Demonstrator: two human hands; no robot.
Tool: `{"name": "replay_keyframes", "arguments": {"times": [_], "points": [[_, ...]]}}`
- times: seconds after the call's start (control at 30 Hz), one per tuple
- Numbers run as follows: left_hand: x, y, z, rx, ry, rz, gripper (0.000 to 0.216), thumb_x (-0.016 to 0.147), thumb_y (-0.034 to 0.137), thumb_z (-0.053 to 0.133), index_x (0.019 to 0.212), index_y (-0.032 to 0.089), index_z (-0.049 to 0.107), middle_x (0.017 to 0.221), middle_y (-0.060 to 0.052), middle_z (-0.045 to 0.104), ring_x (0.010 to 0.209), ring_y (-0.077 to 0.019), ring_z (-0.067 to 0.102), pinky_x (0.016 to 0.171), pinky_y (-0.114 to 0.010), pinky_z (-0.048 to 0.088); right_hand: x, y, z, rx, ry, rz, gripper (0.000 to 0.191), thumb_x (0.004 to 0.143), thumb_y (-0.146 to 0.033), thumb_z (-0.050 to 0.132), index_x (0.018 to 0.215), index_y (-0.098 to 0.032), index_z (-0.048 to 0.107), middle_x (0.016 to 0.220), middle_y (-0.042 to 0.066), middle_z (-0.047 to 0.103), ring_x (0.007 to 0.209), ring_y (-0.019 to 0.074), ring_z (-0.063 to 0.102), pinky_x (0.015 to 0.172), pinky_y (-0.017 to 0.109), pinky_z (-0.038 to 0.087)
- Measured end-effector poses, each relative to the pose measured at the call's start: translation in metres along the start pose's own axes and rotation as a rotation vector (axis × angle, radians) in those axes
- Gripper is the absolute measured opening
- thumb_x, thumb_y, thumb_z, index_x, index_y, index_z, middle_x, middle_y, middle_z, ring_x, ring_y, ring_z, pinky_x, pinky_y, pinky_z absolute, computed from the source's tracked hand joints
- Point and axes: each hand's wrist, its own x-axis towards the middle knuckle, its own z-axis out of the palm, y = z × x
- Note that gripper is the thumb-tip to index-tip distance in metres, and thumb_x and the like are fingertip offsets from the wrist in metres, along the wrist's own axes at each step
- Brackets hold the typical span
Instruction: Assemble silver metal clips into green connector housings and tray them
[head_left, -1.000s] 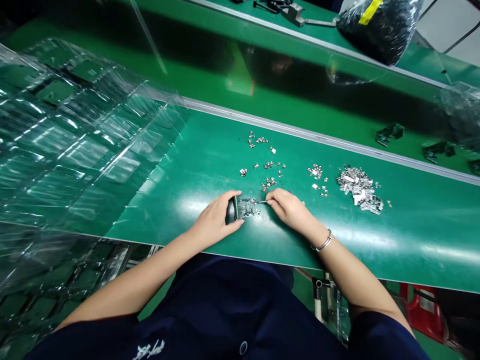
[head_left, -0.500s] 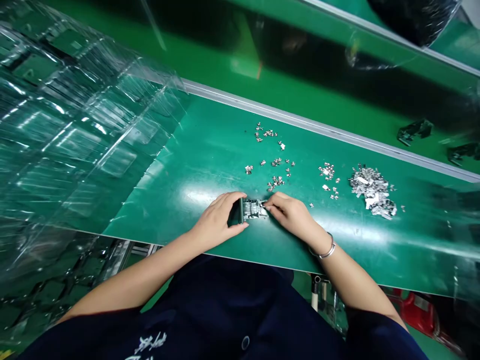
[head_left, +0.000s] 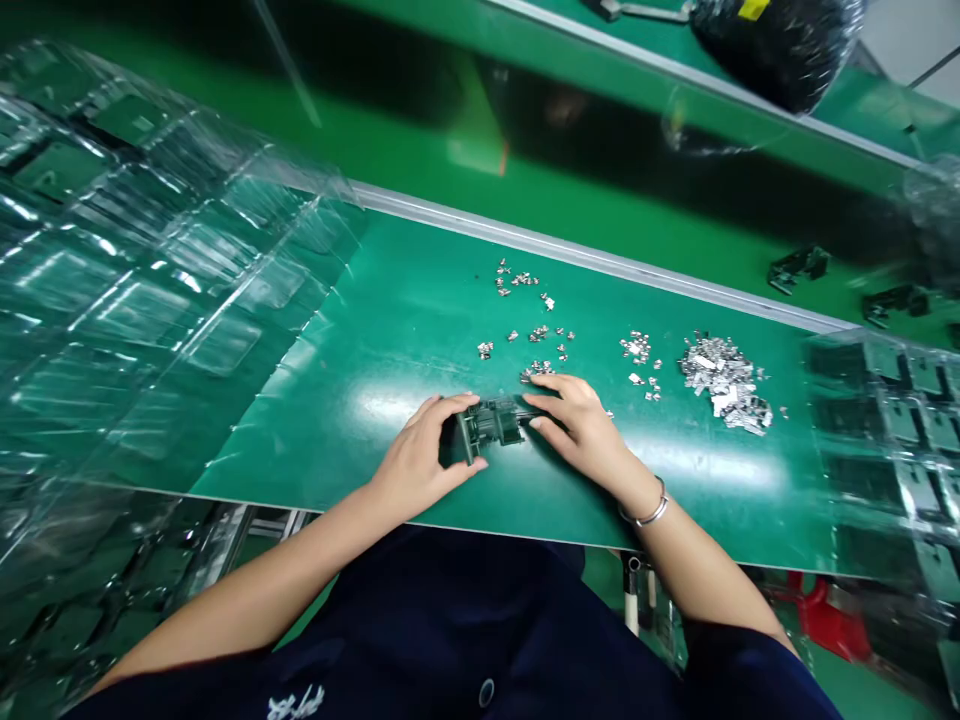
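A dark plastic part with a raised plate at its left end is held just over the green bench. My left hand grips that plate between thumb and fingers. To the right of the part, my right hand has its fingers apart, the fingertips close to the part's right end. Whether they touch it I cannot tell. Just beyond my right fingers lies a small cluster of shiny metal pieces. More small metal pieces are scattered farther back.
A large heap of metal pieces lies to the right on the bench. Clear plastic trays stand at the left, more trays at the right. Dark parts sit behind the metal rail. A black bag rests above.
The plastic part has been turned and tilted in my left hand. My right fingers have spread from a pinch at its right end. The view has shifted slightly.
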Motion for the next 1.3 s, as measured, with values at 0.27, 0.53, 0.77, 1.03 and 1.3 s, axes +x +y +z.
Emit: {"name": "replay_keyframes", "arguments": {"times": [0.27, 0.53, 0.77, 1.03, 1.3], "points": [[-0.001, -0.006, 0.0, 0.004, 0.04, 0.265, 0.072, 0.08, 0.032, 0.065, 0.138, 0.024, 0.022, 0.144, -0.018, 0.039, 0.132, -0.0314, 0.042, 0.106, -0.053, 0.039, -0.013, -0.043, 0.004, -0.091, 0.091, -0.182, 0.011, 0.095, -0.026, 0.05, 0.093, -0.019, 0.059, 0.1, 0.004, 0.066, 0.098, 0.0169, 0.06, 0.108, 0.048, 0.03], [0.0, -0.006, 0.0, 0.268, -0.069, 0.289, 0.06, 0.086, 0.036, 0.054, 0.141, 0.031, 0.03, 0.134, -0.009, 0.05, 0.12, -0.0306, 0.054, 0.097, -0.048, 0.05, -0.057, 0.022, -0.027, -0.333, 0.306, 0.121, 0.021, 0.097, -0.026, 0.041, 0.102, -0.021, 0.061, 0.1, 0.006, 0.065, 0.095, 0.0177, 0.058, 0.09, 0.038, 0.045], [-0.003, -0.009, 0.0, 0.292, -0.079, 0.343, 0.065, 0.085, 0.038, 0.055, 0.143, 0.031, 0.026, 0.136, -0.01, 0.048, 0.12, -0.0318, 0.054, 0.096, -0.05, 0.05, -0.113, 0.138, -0.09, -0.512, 0.504, 0.588, 0.025, 0.084, -0.013, 0.048, 0.105, -0.016, 0.063, 0.105, 0.013, 0.061, 0.101, 0.0271, 0.053, 0.09, 0.041, 0.041], [-0.009, 0.001, -0.01, 0.297, -0.155, 0.295, 0.064, 0.087, 0.04, 0.051, 0.144, 0.031, 0.024, 0.142, -0.011, 0.041, 0.121, -0.0313, 0.052, 0.084, -0.042, 0.057, -0.097, 0.151, -0.086, -0.558, 0.412, 0.61, 0.017, 0.087, -0.014, 0.048, 0.086, -0.012, 0.065, 0.087, 0.014, 0.062, 0.088, 0.0267, 0.054, 0.081, 0.036, 0.04], [0.001, 0.005, -0.026, 0.273, -0.045, 0.284, 0.048, 0.09, 0.038, 0.048, 0.136, 0.03, 0.038, 0.139, -0.008, 0.046, 0.126, -0.0317, 0.048, 0.09, -0.047, 0.053, -0.104, 0.146, -0.095, -0.556, 0.386, 0.615, 0.012, 0.084, -0.013, 0.051, 0.084, -0.016, 0.062, 0.09, 0.012, 0.063, 0.089, 0.0264, 0.055, 0.077, 0.035, 0.039]]}}
